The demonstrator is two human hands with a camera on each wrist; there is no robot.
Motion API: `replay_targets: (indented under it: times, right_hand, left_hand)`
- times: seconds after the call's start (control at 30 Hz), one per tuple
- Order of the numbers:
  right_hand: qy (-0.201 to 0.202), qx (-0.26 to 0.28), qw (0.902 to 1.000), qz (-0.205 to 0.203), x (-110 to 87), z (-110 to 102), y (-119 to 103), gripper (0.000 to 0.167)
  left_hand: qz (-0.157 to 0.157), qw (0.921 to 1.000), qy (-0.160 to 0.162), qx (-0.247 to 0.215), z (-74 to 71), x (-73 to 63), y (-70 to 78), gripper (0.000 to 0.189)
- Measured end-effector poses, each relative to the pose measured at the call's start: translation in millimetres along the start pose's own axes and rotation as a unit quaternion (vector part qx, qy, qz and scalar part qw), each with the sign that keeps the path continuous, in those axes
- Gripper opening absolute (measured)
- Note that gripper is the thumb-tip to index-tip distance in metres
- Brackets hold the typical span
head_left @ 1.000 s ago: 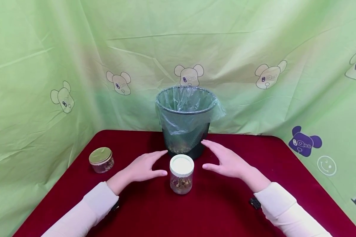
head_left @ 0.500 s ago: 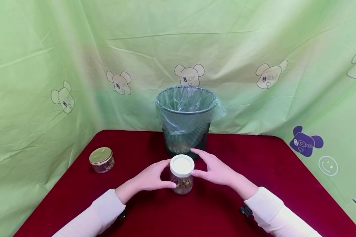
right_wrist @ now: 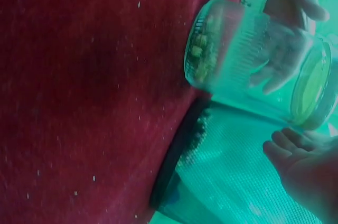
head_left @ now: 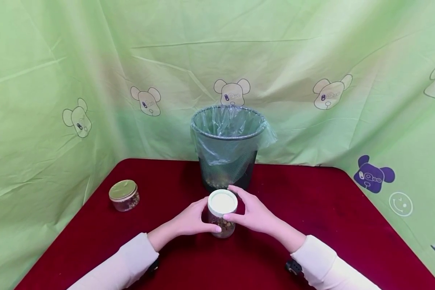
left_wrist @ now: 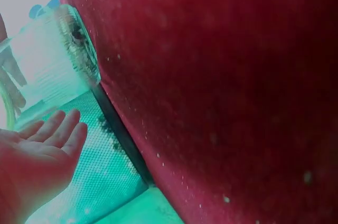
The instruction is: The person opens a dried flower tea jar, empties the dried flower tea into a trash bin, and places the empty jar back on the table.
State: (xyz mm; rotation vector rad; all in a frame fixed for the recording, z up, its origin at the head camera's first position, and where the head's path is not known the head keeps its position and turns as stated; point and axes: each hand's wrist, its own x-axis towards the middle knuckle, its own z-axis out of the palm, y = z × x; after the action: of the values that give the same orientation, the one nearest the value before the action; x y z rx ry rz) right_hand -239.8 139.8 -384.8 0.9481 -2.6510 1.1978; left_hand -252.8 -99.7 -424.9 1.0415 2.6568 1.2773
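Note:
A clear jar [head_left: 221,228] with a pale round lid [head_left: 222,201] stands upright on the red table, brown chunks inside. My left hand [head_left: 188,219] is at its left side, thumb in front and fingers toward the back; in the left wrist view those fingers [left_wrist: 58,129] extend fairly straight beside the glass. At lid height on the right is my right hand [head_left: 251,211], its thumb before the rim and fingers reaching behind. In the right wrist view its loosely bent fingers [right_wrist: 288,145] lie close to the lid; firm contact cannot be told.
Behind the jar stands a dark mesh wastebasket [head_left: 226,177] lined with a translucent green bag [head_left: 221,149]. A low jar [head_left: 124,196] with a gold lid is at the table's left. Green printed cloth [head_left: 290,52] hangs around the red table [head_left: 293,189].
Both hands have moved inward from either side of the jar and now surround it, the right one at the lid. The jar itself has stayed in place.

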Motion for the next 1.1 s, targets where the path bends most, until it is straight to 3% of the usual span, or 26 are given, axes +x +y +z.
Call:
replay_targets:
  times: [0.4, 0.83, 1.1]
  right_hand:
    - [0.084, 0.038, 0.9921, 0.085, 0.0, 24, -11, 0.086]
    - [0.136, 0.076, 0.9789, 0.133, 1.3, 44, -22, 0.093]
    - [0.154, 0.09, 0.9727, 0.149, 1.9, 48, -26, 0.091]
  left_hand:
    - [-0.026, 0.9985, 0.04, -0.028, 10.5, 1.6, 2.2, 0.085]
    - [-0.069, 0.9946, 0.071, -0.032, 17.2, 1.7, 9.2, 0.083]
    - [-0.064, 0.9951, 0.074, -0.018, 16.9, 4.1, 11.3, 0.082]
